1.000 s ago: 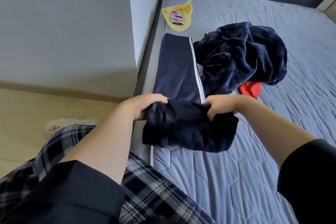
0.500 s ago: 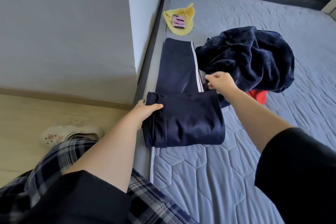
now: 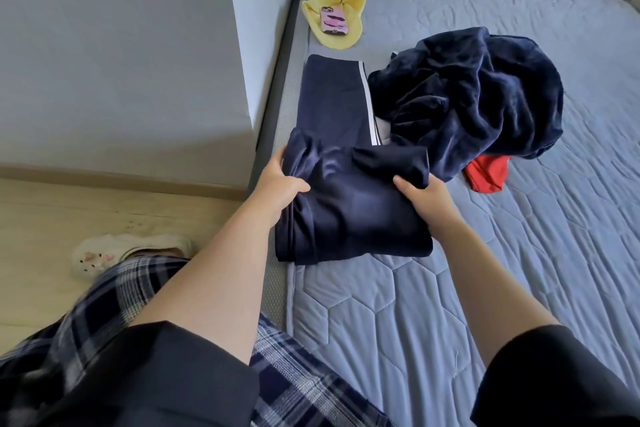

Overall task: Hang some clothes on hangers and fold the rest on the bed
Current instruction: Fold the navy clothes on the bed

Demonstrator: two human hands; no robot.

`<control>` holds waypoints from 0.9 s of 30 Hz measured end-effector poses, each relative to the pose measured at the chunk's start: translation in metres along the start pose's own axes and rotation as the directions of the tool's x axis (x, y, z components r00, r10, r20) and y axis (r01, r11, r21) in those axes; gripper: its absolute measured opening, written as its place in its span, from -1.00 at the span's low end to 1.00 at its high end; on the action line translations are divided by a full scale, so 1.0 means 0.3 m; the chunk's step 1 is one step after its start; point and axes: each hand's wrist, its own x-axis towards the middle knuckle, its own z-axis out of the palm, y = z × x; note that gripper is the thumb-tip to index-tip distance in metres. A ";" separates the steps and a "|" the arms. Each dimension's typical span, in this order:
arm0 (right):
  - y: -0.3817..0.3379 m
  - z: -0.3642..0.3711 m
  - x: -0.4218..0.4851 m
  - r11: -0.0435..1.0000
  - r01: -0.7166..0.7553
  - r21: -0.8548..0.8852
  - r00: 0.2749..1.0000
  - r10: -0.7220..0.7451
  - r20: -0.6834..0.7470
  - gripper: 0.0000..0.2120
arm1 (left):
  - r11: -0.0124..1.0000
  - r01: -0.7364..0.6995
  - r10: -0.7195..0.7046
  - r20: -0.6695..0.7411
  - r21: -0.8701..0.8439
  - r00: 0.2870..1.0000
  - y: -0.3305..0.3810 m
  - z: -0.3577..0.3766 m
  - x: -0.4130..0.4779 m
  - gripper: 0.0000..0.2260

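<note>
Currently folding trousers [image 3: 353,211] at the left edge of the bed [image 3: 381,322].
Left hand [image 3: 280,184] is clamping the fold's left side; right hand [image 3: 420,198] is clamping its right side.

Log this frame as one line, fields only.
stage: folding | item: navy trousers, near end doubled over | left hand: grips left side | right hand: grips right side | surface: bed

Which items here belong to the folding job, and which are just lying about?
Job: navy striped trousers, gripped by left hand and right hand; navy fleece garment; red garment; mattress.
Lying about: phone, on a yellow cloth (possibly laundry, unclear); slipper on the floor.
</note>
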 end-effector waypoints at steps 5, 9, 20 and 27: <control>0.018 0.019 0.020 0.954 -0.299 0.035 0.953 0.300 -0.036 -0.65 | 0.872 0.328 -0.362 0.027 0.363 0.932 -0.074 -0.011 -0.043 -0.07; 0.035 0.001 -0.024 0.951 -0.280 0.135 0.958 0.268 0.097 -0.80 | 0.737 0.239 -0.406 0.130 0.632 0.905 -0.068 -0.023 -0.073 -0.19; 0.071 -0.037 -0.062 0.905 -0.257 0.339 0.966 0.241 0.090 -0.76 | 0.808 0.080 -0.089 -0.013 0.584 0.996 -0.068 -0.081 -0.132 -0.83; 0.168 -0.053 -0.151 0.842 -0.444 0.307 0.823 0.248 0.510 -0.52 | 0.634 0.427 -0.543 -0.022 0.645 0.840 -0.121 -0.015 -0.200 -0.56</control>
